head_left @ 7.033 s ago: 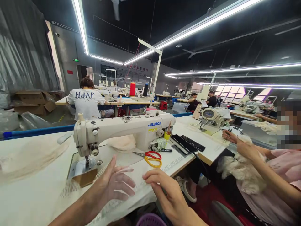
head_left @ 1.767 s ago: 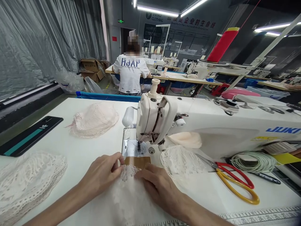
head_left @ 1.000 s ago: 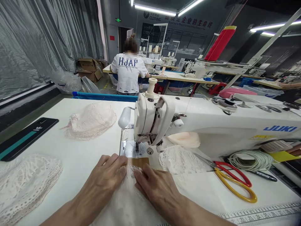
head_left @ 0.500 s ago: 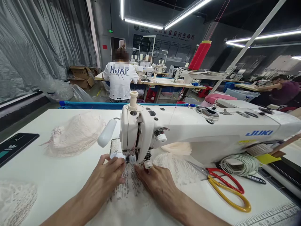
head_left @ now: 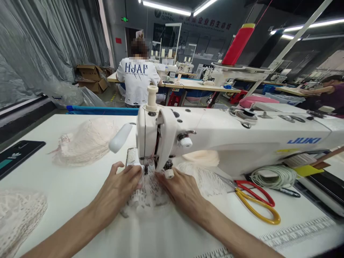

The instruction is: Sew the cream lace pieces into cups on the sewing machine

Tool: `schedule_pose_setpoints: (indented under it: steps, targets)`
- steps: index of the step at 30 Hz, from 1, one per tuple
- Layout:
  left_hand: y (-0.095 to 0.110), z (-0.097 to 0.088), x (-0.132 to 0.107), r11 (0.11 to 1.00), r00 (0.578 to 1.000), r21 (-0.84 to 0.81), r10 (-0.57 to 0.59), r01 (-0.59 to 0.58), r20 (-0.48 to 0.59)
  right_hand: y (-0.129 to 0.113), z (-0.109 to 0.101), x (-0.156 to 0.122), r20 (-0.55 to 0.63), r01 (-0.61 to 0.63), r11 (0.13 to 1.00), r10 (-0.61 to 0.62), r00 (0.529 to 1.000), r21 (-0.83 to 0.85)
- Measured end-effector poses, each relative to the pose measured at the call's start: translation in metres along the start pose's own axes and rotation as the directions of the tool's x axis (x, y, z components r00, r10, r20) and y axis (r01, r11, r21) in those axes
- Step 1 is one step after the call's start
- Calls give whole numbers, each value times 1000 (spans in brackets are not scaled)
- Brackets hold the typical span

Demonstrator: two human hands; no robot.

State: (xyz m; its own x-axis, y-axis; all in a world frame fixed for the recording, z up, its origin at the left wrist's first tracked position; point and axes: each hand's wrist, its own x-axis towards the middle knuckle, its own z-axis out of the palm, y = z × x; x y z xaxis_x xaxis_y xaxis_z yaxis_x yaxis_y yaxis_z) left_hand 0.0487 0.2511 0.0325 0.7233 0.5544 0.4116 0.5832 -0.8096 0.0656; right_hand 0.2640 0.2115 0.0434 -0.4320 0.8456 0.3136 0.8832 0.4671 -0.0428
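A white sewing machine (head_left: 161, 132) stands before me, its presser foot (head_left: 146, 169) down near the cloth. Off-white lace fabric (head_left: 150, 190) runs under the needle area and trails toward me, blurred at its near edge. On the left of the presser foot, my left hand (head_left: 120, 181) presses the lace with its fingers together. My right hand (head_left: 182, 186) holds the lace on the other side, its fingertips partly hidden behind the machine head. More fringed lace (head_left: 205, 179) and a peach-coloured piece (head_left: 201, 157) lie beyond my right hand, under the machine arm.
Scissors (head_left: 258, 204) with red and yellow handles lie right, near coiled cord (head_left: 274, 176) and a clear ruler (head_left: 298, 231). Lace pieces (head_left: 86, 141) and a dark phone (head_left: 20, 156) rest left. A person (head_left: 138, 79) sits ahead; another (head_left: 330, 93) works far right.
My view has tilted down, so the machine and table sit higher in the picture. The lace's near part has drawn in closer to the machine. Both hands stay beside the presser foot.
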Motion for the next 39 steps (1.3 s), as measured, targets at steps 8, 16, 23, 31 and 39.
schedule_pose_setpoints:
  steps: [8,16,23,31,39]
  targets:
    - [49,-27,-25,957,998,-288,6,13,64,-14,-25,-24,42,404,842,-446,894,356]
    - [55,-21,-21,997,1000,-80,13,-14,-5,-24,-10,-31,-76,349,871,-345,935,345]
    - [45,-28,-13,993,997,-88,-69,72,39,-25,-1,-26,-116,232,917,-205,972,325]
    - [43,-20,-7,995,981,-36,-81,89,175,-22,1,-25,-190,264,917,-214,958,299]
    - [50,-17,-26,972,996,-221,-85,78,-23,-20,-8,-32,-100,366,888,-352,930,279]
